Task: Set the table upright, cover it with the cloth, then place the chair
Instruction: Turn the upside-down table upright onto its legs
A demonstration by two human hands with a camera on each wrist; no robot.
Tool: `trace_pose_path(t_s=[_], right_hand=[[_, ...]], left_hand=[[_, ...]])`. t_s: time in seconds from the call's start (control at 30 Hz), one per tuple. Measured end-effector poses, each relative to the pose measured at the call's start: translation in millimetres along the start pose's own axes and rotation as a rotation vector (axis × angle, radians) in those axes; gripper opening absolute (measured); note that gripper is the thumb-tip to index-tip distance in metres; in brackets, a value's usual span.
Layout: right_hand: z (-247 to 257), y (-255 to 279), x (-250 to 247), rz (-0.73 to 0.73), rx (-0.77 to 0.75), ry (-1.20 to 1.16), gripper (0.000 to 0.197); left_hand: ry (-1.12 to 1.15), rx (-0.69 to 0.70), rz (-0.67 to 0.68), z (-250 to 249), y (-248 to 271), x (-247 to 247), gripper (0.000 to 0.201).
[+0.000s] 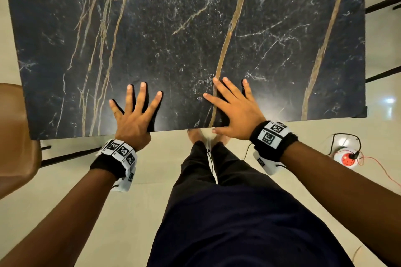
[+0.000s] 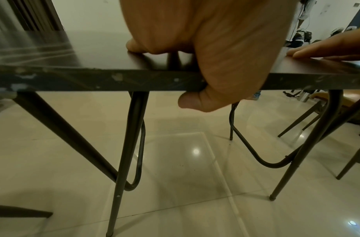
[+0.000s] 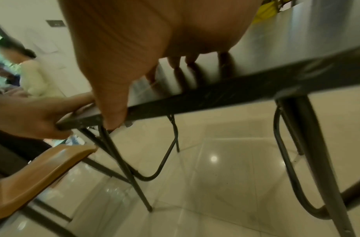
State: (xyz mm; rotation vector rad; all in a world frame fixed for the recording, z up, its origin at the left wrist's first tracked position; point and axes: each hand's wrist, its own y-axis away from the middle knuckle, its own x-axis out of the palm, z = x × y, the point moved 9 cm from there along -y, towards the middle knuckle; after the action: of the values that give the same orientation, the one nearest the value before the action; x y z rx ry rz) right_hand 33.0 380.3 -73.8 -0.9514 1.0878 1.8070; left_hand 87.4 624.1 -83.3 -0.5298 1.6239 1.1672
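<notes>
Both hands lie on the near edge of an upright dark marble-patterned rectangular table [image 1: 184, 28] with thin black metal legs, standing on glossy cream floor tiles [image 2: 195, 176].

The left hand [image 1: 134, 112] and right hand [image 1: 233, 110] rest with fingers spread flat on top; each thumb hooks under the edge, so both loosely hold it. A brown moulded chair [image 1: 15, 134] stands just beside the table's left end. A red-and-white power socket [image 1: 347, 157] with cables sits on the floor to the right.
</notes>
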Motion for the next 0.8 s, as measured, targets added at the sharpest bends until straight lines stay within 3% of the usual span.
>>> trace_pose_path(t_s=[0.1,0.23,0.3,0.43,0.53,0.67,0.8], right_hand=[[-54.8,27.3,-18.0,-0.064,0.176,-0.09,0.089],[-181.5,110.3,-50.7,-0.282,0.642,-0.096,0.071],[-234.8,159.5,-59.6,-0.354,0.852,-0.146,0.074],[-288.1,202.9,-43.7,-0.346,1.097,-0.384,0.08],[-300.9,206.8,-26.5,-0.422,1.207,-0.607,0.101],[-302.9,210.0,-18.9,-0.428,1.239,-0.565,0.073],[-302.4,222.1,-25.8,-0.43,1.254,-0.511,0.069]], left_hand=[[0.04,-0.042,-0.021,-11.0,1.3,-3.2,0.118],[0.058,0.026,-0.07,-49.7,-4.6,-5.6,0.105],[0.043,0.077,-0.073,-75.2,-11.3,-5.5,0.105],[0.018,0.072,-0.019,-99.8,-23.2,-1.7,0.116],[-0.005,0.061,0.027,-100.6,-24.6,1.6,0.122],[-0.053,0.051,0.06,-101.5,-21.4,5.0,0.123],[-0.086,0.063,0.058,-113.1,-15.0,7.7,0.123]])
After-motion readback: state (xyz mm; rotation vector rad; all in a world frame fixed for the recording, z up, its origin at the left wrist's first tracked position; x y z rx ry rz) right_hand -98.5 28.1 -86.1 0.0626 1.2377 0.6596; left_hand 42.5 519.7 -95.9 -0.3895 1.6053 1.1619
